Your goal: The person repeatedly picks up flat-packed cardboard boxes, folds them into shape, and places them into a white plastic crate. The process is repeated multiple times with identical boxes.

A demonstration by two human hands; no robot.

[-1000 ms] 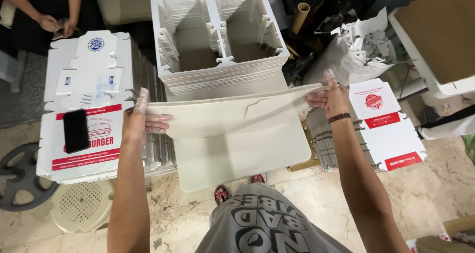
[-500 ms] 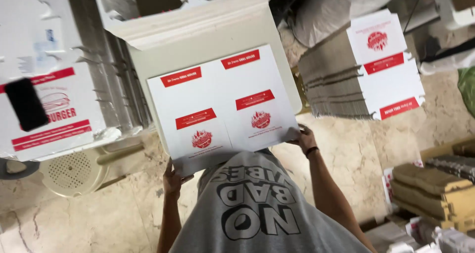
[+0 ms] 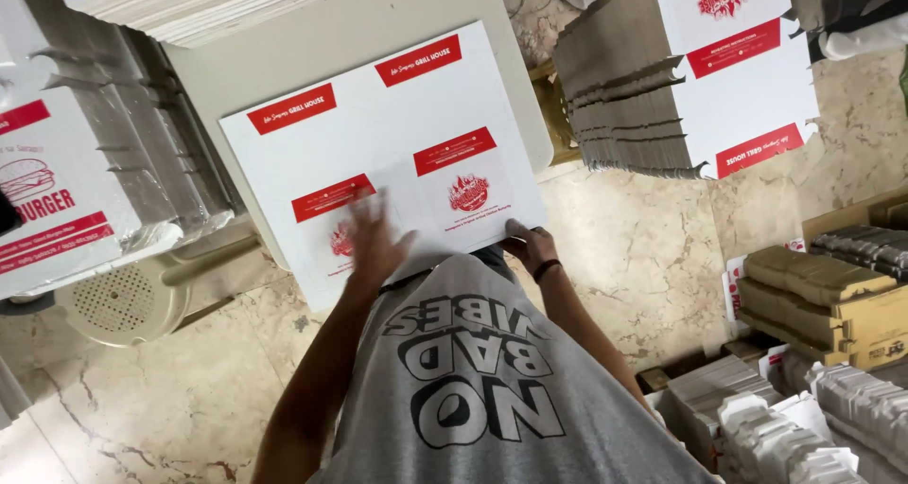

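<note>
Torso: grey short-sleeved T-shirt (image 3: 492, 389) with large dark block lettering outlined in white across the chest.
Arms: bare below the sleeves.
Right wrist: narrow dark band (image 3: 547, 269).
Left hand (image 3: 371, 241): blurred, no ring or band discernible.

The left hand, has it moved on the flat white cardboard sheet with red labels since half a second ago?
Yes. The left hand has gone from the near left edge of the flat white cardboard sheet inward, onto its printed face, toward the right hand.
</note>
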